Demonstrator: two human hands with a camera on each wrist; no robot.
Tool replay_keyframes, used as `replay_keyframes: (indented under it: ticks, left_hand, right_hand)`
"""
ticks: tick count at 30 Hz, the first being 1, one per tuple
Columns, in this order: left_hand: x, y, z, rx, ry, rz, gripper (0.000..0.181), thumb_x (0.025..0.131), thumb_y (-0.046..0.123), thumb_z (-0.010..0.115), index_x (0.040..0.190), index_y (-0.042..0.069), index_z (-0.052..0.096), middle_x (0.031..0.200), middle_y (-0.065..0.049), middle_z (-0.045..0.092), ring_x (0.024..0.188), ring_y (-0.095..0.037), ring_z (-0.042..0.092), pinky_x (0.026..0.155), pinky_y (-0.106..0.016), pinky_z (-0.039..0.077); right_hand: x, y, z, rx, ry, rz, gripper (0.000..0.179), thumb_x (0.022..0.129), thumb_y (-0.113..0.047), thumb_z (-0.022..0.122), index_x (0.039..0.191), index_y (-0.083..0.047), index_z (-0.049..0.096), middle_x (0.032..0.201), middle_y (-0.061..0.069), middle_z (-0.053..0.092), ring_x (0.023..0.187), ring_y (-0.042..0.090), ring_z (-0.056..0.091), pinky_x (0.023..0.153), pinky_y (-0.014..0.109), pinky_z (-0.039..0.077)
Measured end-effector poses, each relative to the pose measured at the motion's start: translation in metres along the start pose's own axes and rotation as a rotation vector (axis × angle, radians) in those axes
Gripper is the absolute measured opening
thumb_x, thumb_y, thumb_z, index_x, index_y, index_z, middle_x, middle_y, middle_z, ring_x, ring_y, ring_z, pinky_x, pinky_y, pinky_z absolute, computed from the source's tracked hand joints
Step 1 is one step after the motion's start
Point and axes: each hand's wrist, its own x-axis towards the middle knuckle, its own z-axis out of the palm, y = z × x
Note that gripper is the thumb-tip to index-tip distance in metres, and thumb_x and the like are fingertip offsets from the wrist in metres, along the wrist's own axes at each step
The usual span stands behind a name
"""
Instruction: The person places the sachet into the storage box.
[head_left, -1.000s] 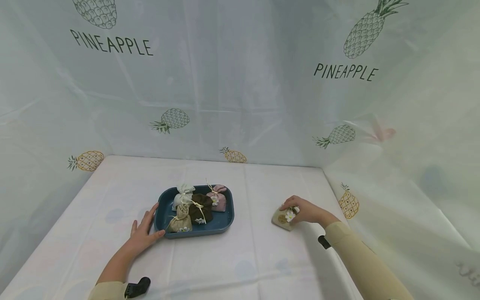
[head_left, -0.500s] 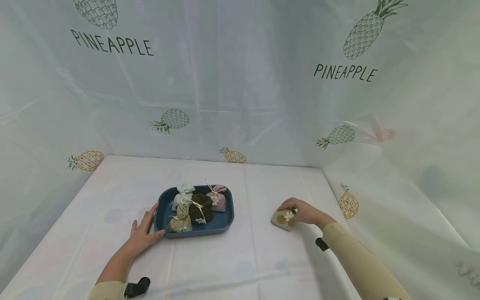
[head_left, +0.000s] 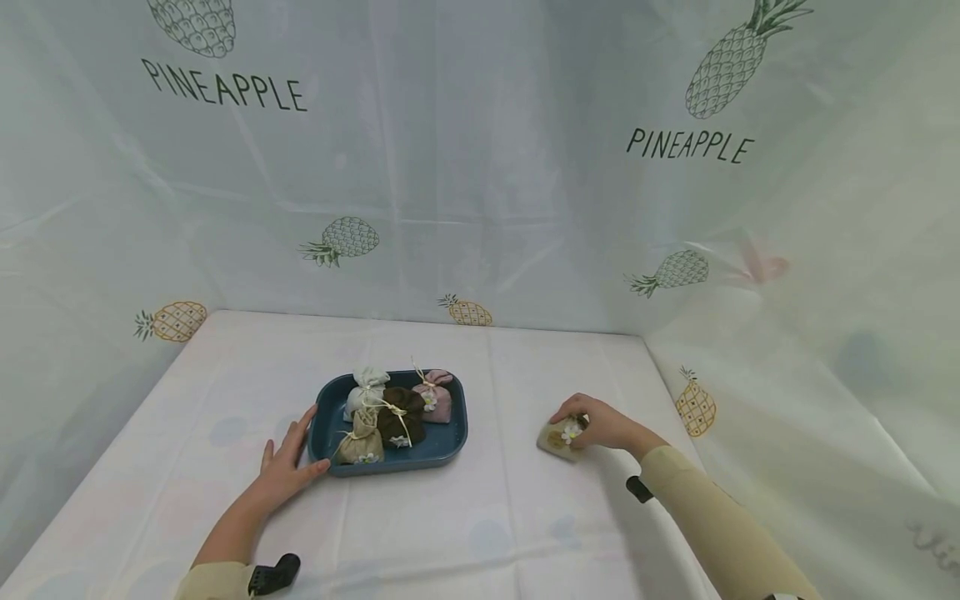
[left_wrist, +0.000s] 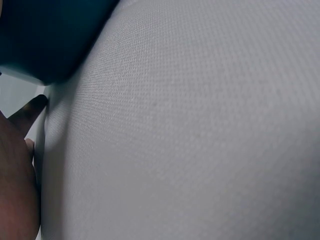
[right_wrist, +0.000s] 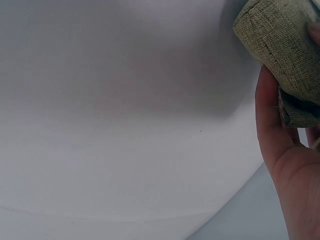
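Note:
At the right of the head view my right hand [head_left: 602, 423] pinches a small beige cloth sachet [head_left: 557, 439] with a white flower on it. The right wrist view shows its coarse woven cloth [right_wrist: 282, 47] between thumb and fingers, close over the table. My left hand [head_left: 281, 475] rests at the left side of a blue rectangular tray [head_left: 442, 454], fingers spread and fairly straight, thumb at the near corner. Inside the tray lie a white sachet [head_left: 367, 392], a tan sachet [head_left: 362, 440], a dark brown sachet [head_left: 401, 417] and a pink sachet [head_left: 437, 404], tied with pale cord.
A white cloth [head_left: 480, 533] with faint coloured dots covers the table. Behind it and along both sides hangs a pale curtain [head_left: 480, 167] printed with pineapples. A dark wrist device [head_left: 276, 575] sits at the left cuff, another [head_left: 639, 489] at the right.
My right hand has shifted slightly left with the beige sachet. The left hand and the tray with its sachets have stayed in place.

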Motion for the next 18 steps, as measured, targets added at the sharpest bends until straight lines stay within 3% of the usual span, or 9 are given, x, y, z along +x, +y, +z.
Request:
replay_keyframes:
  ticks: [18]
  left_hand:
    - [-0.001,0.0,0.0,-0.005,0.008,0.005,0.1,0.085,0.052,0.069,0.157,0.015,0.011,0.15,-0.038,0.022,0.14,-0.057,0.005,0.104,-0.07,-0.012]
  right_hand:
    - [0.027,-0.047,0.016,-0.023,-0.061,-0.102,0.05,0.074,0.006,0.077,0.112,-0.027,0.073,0.12,-0.006,0.053,0.114,0.02,0.05,0.095,0.039,0.046]
